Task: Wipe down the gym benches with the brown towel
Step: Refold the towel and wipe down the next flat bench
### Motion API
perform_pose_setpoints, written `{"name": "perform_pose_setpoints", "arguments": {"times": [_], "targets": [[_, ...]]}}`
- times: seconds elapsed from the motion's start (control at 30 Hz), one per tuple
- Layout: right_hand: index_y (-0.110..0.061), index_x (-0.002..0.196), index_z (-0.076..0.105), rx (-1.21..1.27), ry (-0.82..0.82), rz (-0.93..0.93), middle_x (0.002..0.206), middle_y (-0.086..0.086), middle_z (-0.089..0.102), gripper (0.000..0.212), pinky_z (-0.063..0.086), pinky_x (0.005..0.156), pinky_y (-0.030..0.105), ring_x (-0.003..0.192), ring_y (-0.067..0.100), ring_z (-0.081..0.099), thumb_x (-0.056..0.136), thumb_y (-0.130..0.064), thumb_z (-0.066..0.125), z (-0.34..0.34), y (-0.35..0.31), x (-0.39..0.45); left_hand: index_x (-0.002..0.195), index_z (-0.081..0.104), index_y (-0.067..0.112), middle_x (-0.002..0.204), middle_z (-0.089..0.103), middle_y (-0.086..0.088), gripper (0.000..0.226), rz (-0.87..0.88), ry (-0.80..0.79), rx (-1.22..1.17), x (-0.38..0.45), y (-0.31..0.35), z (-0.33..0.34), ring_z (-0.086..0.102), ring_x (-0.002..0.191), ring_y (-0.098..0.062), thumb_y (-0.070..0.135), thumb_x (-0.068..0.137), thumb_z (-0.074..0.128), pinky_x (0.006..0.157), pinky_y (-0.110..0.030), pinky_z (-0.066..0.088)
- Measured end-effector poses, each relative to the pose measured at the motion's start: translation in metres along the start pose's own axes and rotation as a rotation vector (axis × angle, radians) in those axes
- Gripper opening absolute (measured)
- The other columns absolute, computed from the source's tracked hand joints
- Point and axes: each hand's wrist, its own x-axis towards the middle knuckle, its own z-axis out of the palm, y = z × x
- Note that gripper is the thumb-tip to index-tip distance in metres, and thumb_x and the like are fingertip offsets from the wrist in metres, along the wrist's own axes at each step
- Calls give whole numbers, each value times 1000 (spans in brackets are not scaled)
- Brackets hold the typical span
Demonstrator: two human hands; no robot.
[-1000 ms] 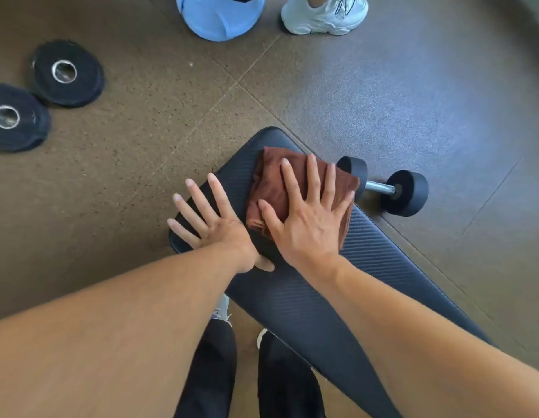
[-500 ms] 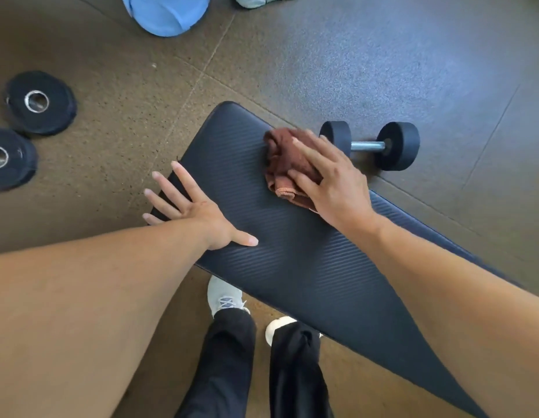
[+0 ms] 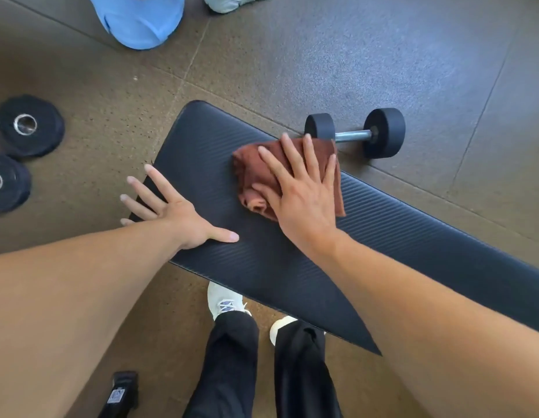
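A black ribbed gym bench pad (image 3: 382, 236) runs from upper left to lower right across the view. The crumpled brown towel (image 3: 250, 173) lies on its far side near the rounded end. My right hand (image 3: 301, 188) presses flat on the towel with fingers spread and straight. My left hand (image 3: 174, 212) rests flat on the bench's near left edge, fingers spread over the edge, thumb pointing right.
A black dumbbell (image 3: 355, 134) lies on the floor just beyond the towel. Two black weight plates (image 3: 27, 125) sit at far left. A blue object (image 3: 141, 19) and someone's shoe (image 3: 232, 1) are at the top. My legs and shoes (image 3: 226, 303) stand below the bench.
My right hand went from a sideways hold on the bunched towel to a flat, spread-finger press on it, slightly nearer the bench's middle. My left hand stayed planted at the edge.
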Motion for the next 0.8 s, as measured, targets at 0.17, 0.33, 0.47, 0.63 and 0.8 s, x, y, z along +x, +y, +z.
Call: {"name": "perform_pose_setpoints", "arguments": {"times": [0.17,0.33,0.47,0.63,0.8], "targets": [[-49,157,32,183,-85,92,162,-6,39,62,30,118,54,148,26,35,100,-71,38,-16,7,57,147,-42,24,162,-37,-11,188,115,95,-78,-7,-10,13,-27,152,-35,70,26,94,121,-60,-8],[-36,149,52,97,60,-148,164,0,40,51,16,125,61,155,30,28,103,-56,44,-6,38,-32,153,-33,31,164,-34,-6,176,227,214,-52,-12,-29,24,-25,153,-27,76,34,89,122,-54,-9],[-35,150,51,106,28,-137,164,-1,39,52,12,126,62,158,28,22,104,-57,42,-5,70,-117,142,-47,31,158,-44,-8,182,250,121,73,-8,-36,16,-33,150,-30,69,34,95,122,-56,-12],[-35,153,49,150,102,166,166,-2,35,53,5,127,60,159,28,17,103,-54,47,8,38,-144,130,-59,27,148,-55,-16,186,284,-9,170,-3,-41,5,-40,145,-36,55,38,101,121,-57,-12],[-39,153,47,257,206,394,170,-2,26,56,2,126,60,160,29,9,100,-56,49,15,-33,-40,131,-58,23,146,-56,-18,186,265,-2,182,1,-37,5,-40,144,-37,57,38,100,121,-57,-11]]}}
